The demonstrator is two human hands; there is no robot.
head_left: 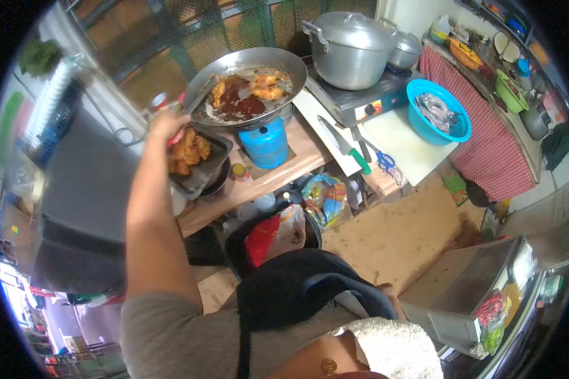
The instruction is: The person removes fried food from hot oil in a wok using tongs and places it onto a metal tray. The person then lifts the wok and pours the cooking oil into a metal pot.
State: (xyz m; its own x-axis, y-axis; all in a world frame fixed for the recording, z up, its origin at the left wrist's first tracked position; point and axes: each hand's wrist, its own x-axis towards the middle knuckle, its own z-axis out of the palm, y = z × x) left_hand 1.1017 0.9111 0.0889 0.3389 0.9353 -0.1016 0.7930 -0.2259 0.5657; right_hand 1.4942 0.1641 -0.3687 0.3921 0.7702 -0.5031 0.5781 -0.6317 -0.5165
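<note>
My left hand (166, 124) reaches to the wok's left side and is closed around a long dark utensil (202, 95) that looks like tongs, its tip at the inner rim. In the wok (284, 62), browned fried pieces (267, 87) sit in dark reddish-brown oil. Just below my left hand, a dark rectangular tray (218, 151) holds several golden-brown fried pieces (186, 153). My right hand (391, 299) is down by my body at the dark cloth, mostly hidden; its fingers cannot be made out.
A blue gas canister (264, 145) stands under the wok. To the right are a lidded pot (351, 54) on a stove, a green-handled knife (342, 144), blue-handled scissors (385, 162) on a white board (392, 136), and a blue basin (464, 129). Bags (325, 199) sit below.
</note>
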